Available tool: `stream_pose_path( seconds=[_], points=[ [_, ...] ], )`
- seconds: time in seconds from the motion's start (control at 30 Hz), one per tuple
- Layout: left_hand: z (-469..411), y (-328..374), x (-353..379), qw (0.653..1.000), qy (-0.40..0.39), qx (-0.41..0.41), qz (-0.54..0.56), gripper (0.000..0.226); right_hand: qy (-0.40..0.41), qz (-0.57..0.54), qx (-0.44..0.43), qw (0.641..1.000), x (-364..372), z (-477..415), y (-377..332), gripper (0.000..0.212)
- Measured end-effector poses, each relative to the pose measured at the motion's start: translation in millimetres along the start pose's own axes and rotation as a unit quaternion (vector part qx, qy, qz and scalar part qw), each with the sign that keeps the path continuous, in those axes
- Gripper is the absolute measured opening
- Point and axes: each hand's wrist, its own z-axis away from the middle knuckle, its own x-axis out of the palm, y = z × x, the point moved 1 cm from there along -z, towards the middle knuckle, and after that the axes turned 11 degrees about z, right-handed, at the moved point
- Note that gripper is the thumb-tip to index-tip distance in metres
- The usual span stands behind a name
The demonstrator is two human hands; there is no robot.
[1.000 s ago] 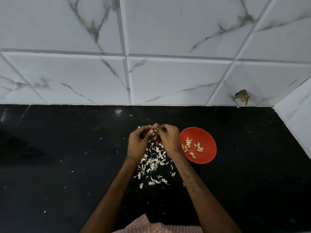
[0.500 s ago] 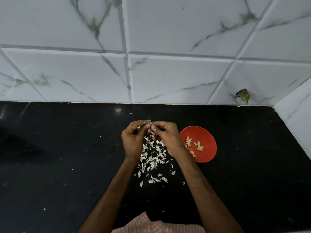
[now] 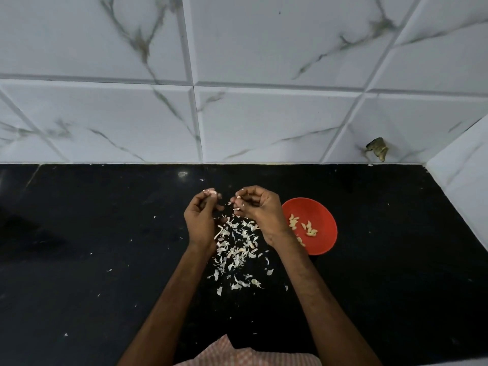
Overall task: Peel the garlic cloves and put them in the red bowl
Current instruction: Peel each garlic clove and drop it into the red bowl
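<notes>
My left hand [image 3: 201, 223] pinches a pinkish garlic clove [image 3: 210, 192] at its fingertips, held above the black counter. My right hand [image 3: 260, 211] is a short gap to the right of it, its fingers curled round a small white scrap of garlic skin [image 3: 239, 198]. A pile of white garlic skins [image 3: 236, 247] lies on the counter below and between both hands. The red bowl [image 3: 320, 207] sits just right of my right wrist, with several peeled yellowish cloves [image 3: 307, 228] inside; my right forearm covers its left edge.
The black counter [image 3: 105, 247] runs back to a white marble-tiled wall [image 3: 237, 114], and a second tiled wall [image 3: 464, 202] closes the right side. A small dark object [image 3: 377, 151] sticks to the wall at the back right. Scattered skin flecks dot the counter.
My hands, which were touching together at the fingertips, have pulled apart. The left hand now holds the clove alone and the right has come away with a bit of skin.
</notes>
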Motion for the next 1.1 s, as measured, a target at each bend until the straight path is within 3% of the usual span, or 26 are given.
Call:
stream_pose_path(
  seconds=[0.17,0.27,0.4,0.5,0.6,0.87,1.0,1.1],
  points=[
    [-5.5,-33.8,-27.5,0.988,-0.004,-0.040,-0.148,0.007,0.028,-0.124,0.075,0.989,-19.5,5.0,8.3,0.027],
    [-5.6,-53.6,-43.5,0.968,-0.031,-0.073,-0.240,0.017,0.052,-0.201,0.143,0.968,-47.5,12.5,21.4,0.026],
    [1.9,-70.4,-53.2,0.951,-0.032,-0.082,-0.295,0.022,0.133,-0.241,0.197,0.941,-93.7,25.7,48.6,0.021],
    [2.9,-77.9,-57.9,0.929,-0.036,-0.061,-0.363,0.015,0.210,-0.090,0.218,0.949,-121.6,27.8,75.6,0.025],
    [3.1,-83.8,-58.4,0.919,-0.041,-0.042,-0.390,0.003,0.233,0.047,0.214,0.948,-135.0,26.3,93.5,0.031],
    [-1.3,-83.5,-58.3,0.932,-0.025,-0.028,-0.362,0.011,0.236,0.026,0.178,0.955,-138.8,24.2,81.5,0.023],
    [-4.1,-71.2,-67.3,0.905,-0.038,0.038,-0.423,0.011,0.157,0.166,0.072,0.971,-106.5,27.7,83.8,0.020],
    [-1.5,-69.1,-80.1,0.870,-0.077,0.051,-0.484,0.022,0.037,0.343,0.014,0.938,-65.7,32.6,99.7,0.023]
  ],
)
